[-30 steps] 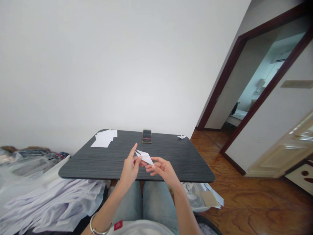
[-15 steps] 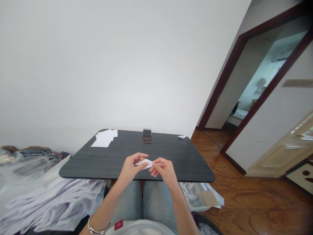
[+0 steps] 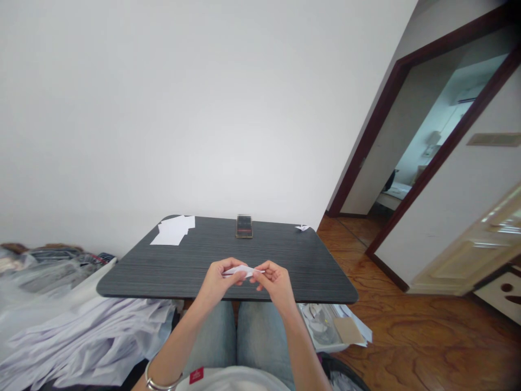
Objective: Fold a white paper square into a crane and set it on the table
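A folded white paper [image 3: 244, 269] is held between the hands, one end pinched by the left hand [image 3: 218, 278], the other by the right hand [image 3: 273, 279], above the dark surface [image 3: 163, 274]. Beyond the left hand, white sheets [image 3: 170, 232] are spread; beyond both, a phone [image 3: 244, 225] is seen.

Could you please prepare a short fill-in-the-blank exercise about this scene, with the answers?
The left hand and right hand hold a folded white piece of ____.
The metal bangle is worn on the same side as the ____ hand.
On the dark table, the phone is to the ____ of the loose white sheets.

Missing words: paper; left; right.
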A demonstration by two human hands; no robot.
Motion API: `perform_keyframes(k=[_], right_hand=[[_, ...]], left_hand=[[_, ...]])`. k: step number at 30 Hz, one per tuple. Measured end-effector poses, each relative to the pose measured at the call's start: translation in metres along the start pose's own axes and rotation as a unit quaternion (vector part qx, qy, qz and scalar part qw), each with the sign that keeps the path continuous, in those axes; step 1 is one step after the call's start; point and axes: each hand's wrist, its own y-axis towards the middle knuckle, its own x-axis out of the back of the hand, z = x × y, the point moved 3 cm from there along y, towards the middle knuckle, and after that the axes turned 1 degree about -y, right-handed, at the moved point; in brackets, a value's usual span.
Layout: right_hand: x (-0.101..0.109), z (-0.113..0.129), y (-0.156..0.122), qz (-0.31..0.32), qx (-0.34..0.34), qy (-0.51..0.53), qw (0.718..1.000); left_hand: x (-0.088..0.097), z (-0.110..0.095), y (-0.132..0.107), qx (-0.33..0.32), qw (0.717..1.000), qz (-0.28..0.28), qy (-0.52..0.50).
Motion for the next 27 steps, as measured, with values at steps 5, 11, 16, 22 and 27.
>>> perform_keyframes(k=[5,11,16,22,27], right_hand=[[0.0021,-0.0008,0.0009,-0.018,-0.024,0.025,0.999],[0.0012,0.0016,0.0000,-0.013,-0.038,0.042,0.998],[0.0000,0.0046,-0.0006,0.004,-0.021,0.040,0.999],[0.0007,0.0037,0.0003,0.007,-0.019,0.029,0.999],[-0.0016,0.0010,-0.0004,0.030,-0.026,0.027,0.999]], left_hand=[[-0.0008,0.0002,-0.0005,0.014,0.999,-0.003,-0.029],[0.0009,0.0006,-0.0004,0.021,0.999,0.003,-0.037],[0.0011,-0.0006,-0.0008,0.034,0.998,0.012,-0.048],[-0.0009,0.0009,0.0003,0.035,0.996,0.067,-0.048],[-0.0011,0.0017,-0.0002,0.034,0.995,0.083,-0.043]])
